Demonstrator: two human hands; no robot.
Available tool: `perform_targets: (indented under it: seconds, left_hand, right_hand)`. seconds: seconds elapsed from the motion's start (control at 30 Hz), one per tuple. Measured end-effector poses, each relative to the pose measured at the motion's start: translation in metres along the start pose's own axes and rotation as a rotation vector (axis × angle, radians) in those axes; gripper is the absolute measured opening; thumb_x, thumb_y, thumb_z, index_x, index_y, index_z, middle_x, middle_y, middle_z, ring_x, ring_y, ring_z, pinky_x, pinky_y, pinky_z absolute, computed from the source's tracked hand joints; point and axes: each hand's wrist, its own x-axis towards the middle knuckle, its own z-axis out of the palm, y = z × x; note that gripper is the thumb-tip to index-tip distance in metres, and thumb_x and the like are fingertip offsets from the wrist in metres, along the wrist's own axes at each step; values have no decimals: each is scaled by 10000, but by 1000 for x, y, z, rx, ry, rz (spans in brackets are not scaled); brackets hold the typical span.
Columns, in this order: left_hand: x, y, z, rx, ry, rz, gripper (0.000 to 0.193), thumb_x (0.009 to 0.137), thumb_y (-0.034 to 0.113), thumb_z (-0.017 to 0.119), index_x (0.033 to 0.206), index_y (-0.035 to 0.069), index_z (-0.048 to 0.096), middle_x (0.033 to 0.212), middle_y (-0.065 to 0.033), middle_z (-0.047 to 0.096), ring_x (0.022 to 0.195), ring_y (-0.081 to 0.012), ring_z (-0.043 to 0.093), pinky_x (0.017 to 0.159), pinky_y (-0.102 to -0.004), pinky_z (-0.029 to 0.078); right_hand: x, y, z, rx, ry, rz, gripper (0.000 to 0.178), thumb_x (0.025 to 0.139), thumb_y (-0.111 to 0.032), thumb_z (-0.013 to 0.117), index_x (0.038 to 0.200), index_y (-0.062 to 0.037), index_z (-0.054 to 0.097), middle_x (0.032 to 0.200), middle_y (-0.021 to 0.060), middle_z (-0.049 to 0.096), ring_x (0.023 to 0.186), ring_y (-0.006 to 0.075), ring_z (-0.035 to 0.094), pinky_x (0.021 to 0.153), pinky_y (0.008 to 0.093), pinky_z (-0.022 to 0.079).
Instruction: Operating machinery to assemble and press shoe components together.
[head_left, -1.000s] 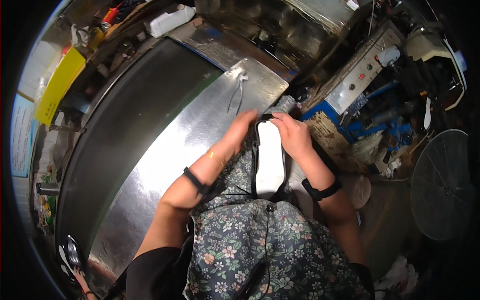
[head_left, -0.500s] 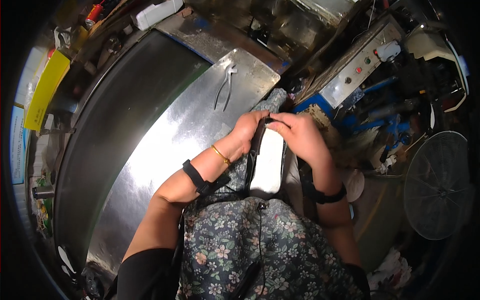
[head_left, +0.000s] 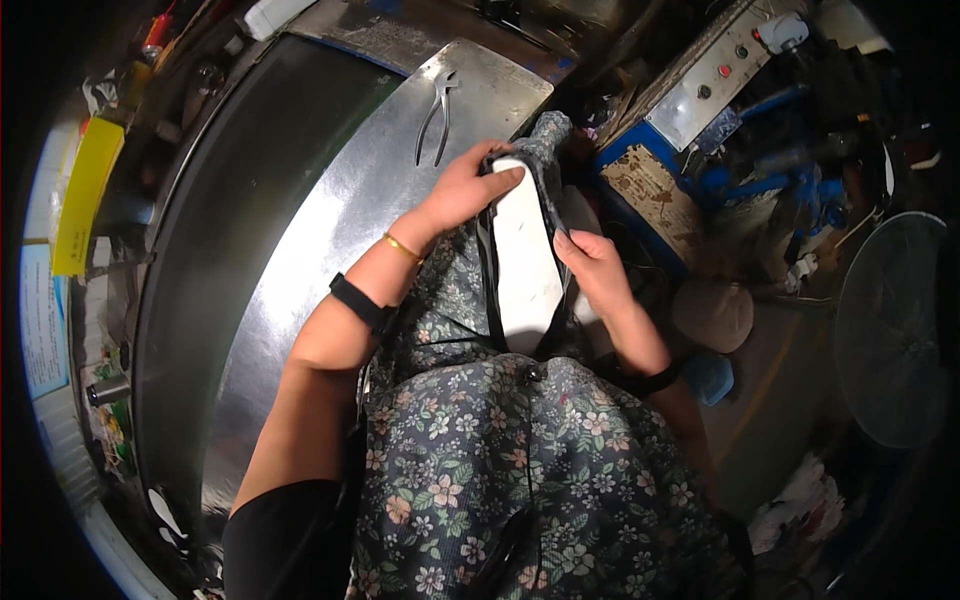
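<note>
A dark shoe upper (head_left: 487, 262) lies over my lap, around a long white insole (head_left: 524, 262) that faces up. My left hand (head_left: 470, 190) grips the far end of the shoe, its thumb pressed on the white surface and its other fingers partly hidden behind the dark edge. Halfway along the right side, my right hand (head_left: 597, 272) pinches the dark rim between thumb and fingers. Part of the shoe's near end is tucked against my floral apron (head_left: 470, 450). Steel pliers (head_left: 443, 115) rest on the shiny metal tabletop (head_left: 330, 215), beyond my left hand.
A dark belt surface (head_left: 240, 200) curves along the left of the metal top. At the far right stand a control panel (head_left: 705, 90) with buttons and a round wire-guard fan (head_left: 895, 330). A beige rounded object (head_left: 715, 315) and a blue container (head_left: 708, 378) sit beyond my right forearm.
My right hand has left the far end and moved nearer, down the shoe's right side. My left thumb now lies on the white insole, and more of its surface shows. The view has shifted slightly.
</note>
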Motion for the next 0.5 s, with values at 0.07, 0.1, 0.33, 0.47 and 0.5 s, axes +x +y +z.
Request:
perform_targets:
  seconds: [0.07, 0.1, 0.33, 0.47, 0.5]
  left_hand:
    - [-8, -4, 3, -48, -52, -39, 457, 893, 252, 717, 1269, 48, 557, 1032, -41, 649, 884, -129, 595, 806, -280, 494]
    - [-12, -3, 9, -81, -77, -45, 480, 882, 237, 733, 1281, 48, 542, 1028, -42, 647, 890, -128, 595, 805, -277, 493]
    - [-7, -5, 16, -106, -132, -101, 542, 851, 192, 772, 1294, 25, 507, 1009, -44, 639, 896, -121, 587, 797, -264, 489]
    - [6, -8, 16, -73, -148, -96, 542, 858, 189, 767, 1298, 16, 502, 1030, -49, 638, 922, -120, 582, 804, -268, 492]
    - [7, -7, 15, -60, -148, -76, 539, 863, 187, 762, 1301, 14, 499, 1036, -51, 637, 924, -121, 583, 807, -268, 492]
  right_hand:
    - [4, -1, -2, 439, 105, 302, 590, 1006, -545, 443, 1065, -5, 675, 950, 24, 674, 807, 83, 582, 703, 275, 473]
    - [17, 18, -4, 490, 124, 319, 758, 984, -656, 336, 1176, 12, 639, 1030, 91, 687, 895, 138, 629, 778, 306, 493]
    - [14, 17, 36, -251, 79, 113, 737, 1036, -545, 256, 1105, 95, 616, 912, 271, 678, 922, 393, 661, 866, 433, 500]
    - [20, -12, 43, -964, 202, -110, 514, 1038, -363, 352, 875, 52, 605, 855, 286, 666, 952, 490, 627, 847, 520, 503]
    - [21, -26, 47, -960, 213, -106, 514, 1038, -363, 352, 875, 52, 605, 855, 286, 666, 952, 490, 627, 847, 520, 503]
